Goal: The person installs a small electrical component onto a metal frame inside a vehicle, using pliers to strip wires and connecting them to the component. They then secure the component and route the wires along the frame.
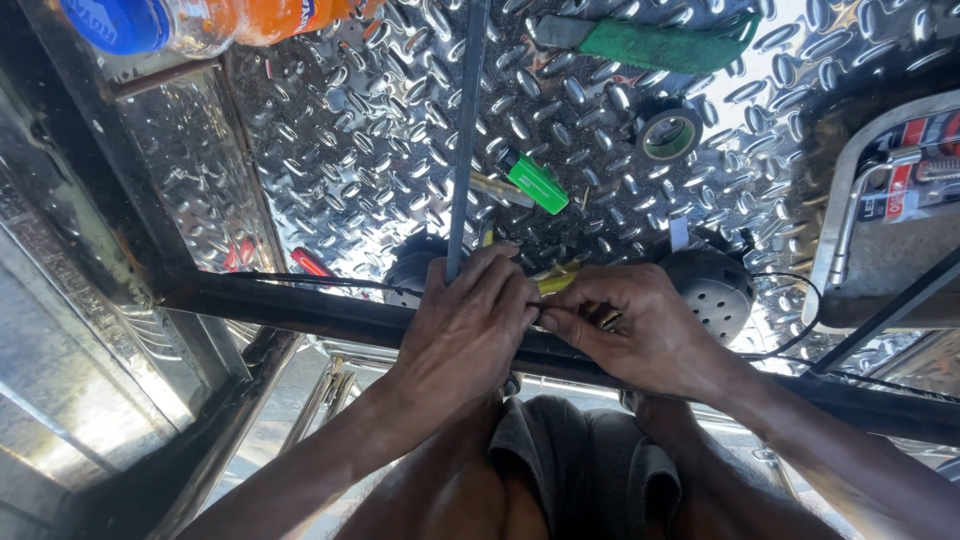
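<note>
Over a dark metal crossbar (300, 305), the left hand (470, 325) grasps a thin grey upright rod (465, 130); the right hand (640, 325) pinches a small yellow piece (556, 282).

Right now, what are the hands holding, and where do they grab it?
The left hand wraps the lower end of a thin dark metal rod. The right hand pinches something small and yellow by its end; what it is cannot be told.

Past my hands is a shiny bumpy metal floor (380, 140). On it lie a green lighter (535, 182), a tape roll (668, 133), a green strap (655, 44) and 1 orange bottle (200, 20).
</note>
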